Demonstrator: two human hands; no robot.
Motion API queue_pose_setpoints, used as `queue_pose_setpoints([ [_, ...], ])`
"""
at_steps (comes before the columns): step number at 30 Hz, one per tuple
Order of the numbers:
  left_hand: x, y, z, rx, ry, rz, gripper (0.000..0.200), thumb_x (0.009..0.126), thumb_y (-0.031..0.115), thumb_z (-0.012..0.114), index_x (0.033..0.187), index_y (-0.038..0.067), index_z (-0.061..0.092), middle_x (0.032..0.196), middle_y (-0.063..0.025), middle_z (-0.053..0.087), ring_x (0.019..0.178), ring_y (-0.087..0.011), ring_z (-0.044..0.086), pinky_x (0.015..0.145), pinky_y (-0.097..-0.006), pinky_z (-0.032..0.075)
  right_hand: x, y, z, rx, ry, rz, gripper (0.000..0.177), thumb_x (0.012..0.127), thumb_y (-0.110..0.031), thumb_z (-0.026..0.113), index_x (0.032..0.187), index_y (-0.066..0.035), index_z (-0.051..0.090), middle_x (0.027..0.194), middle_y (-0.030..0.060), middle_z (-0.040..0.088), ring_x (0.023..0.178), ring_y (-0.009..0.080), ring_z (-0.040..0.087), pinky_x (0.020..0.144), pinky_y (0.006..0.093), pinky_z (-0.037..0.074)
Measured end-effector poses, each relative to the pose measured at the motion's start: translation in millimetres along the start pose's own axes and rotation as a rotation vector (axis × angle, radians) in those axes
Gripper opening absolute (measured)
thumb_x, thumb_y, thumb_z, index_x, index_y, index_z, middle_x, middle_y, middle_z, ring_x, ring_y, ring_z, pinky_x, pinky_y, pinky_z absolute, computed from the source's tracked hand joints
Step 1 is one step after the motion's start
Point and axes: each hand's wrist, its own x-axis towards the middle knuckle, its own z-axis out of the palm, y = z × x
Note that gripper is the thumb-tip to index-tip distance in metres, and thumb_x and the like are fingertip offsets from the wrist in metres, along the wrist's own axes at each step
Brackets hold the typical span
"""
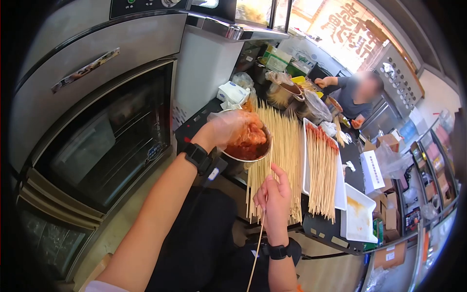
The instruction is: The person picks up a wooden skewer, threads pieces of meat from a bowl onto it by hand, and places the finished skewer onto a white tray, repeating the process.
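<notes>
dark countertop [323, 228] runs away from you through a narrow kitchen, with a large stainless steel oven [97, 121] along your left side.

your right hand [273, 202] has thumb and forefinger pressed together on a thin bamboo skewer [256, 258]. the other fingers are loosely raised and the stick slants down toward your lap. a black wristband [278, 251] sits on that wrist. just beyond the hand lies a loose heap of bare bamboo skewers [279, 151], fanned across the counter with their near ends hanging over its edge.

your left hand [228, 127], in a clear plastic glove, has its fingers bent down into the red marinated meat [250, 143] inside a round metal bowl [245, 160]. you cannot tell whether they grip a piece. a black watch [197, 156] is strapped above the glove. the bowl stands on the counter, touching the left side of the heap.

to the right of the heap, a white rectangular tray [341, 192] carries a row of loaded skewers [321, 170], red at their far ends. beside it sits a second white tray [360, 214] with an orange smear. at the far end of the counter, another person [357, 95] in a dark shirt works among pots and bags.
</notes>
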Motion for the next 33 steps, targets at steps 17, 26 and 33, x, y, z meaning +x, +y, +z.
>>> queue_pose_setpoints([
  [17, 3.8, 11.1, 2.3, -0.844, 0.088, -0.469, 0.022, 0.085, 0.017, 0.058, 0.095, -0.002, 0.06, 0.086, -0.0071, 0.063, 0.07, -0.0107, 0.059, 0.065, -0.0211, 0.047, 5.5, 14.0, -9.6, 0.037, -0.054, 0.058, 0.028, 0.092, -0.011, 0.045, 0.117, 0.0, 0.046, 0.054, -0.0018, 0.041, 0.04, 0.0037, 0.034, 0.036, 0.018, 0.029],
  [26, 2.3, 21.2, 1.6, -0.875, 0.093, -0.489, 0.023, 0.083, 0.017, 0.06, 0.096, -0.003, 0.06, 0.086, -0.0078, 0.063, 0.07, -0.0111, 0.058, 0.066, -0.0222, 0.047, 1.7, 10.4, -11.4, 0.022, -0.051, 0.042, 0.026, 0.092, -0.012, 0.045, 0.117, -0.004, 0.048, 0.054, -0.0055, 0.038, 0.042, 0.0019, 0.033, 0.037, 0.0176, 0.025],
  [33, 4.3, 14.2, 3.6, -0.859, 0.072, -0.456, 0.023, 0.082, 0.015, 0.061, 0.096, -0.003, 0.06, 0.086, -0.0083, 0.063, 0.071, -0.0121, 0.059, 0.066, -0.0225, 0.047, 4.2, 14.7, -14.1, -0.064, -0.038, -0.004, 0.027, 0.092, -0.012, 0.045, 0.116, -0.003, 0.049, 0.054, -0.0064, 0.038, 0.042, 0.0014, 0.034, 0.038, 0.0177, 0.026],
])
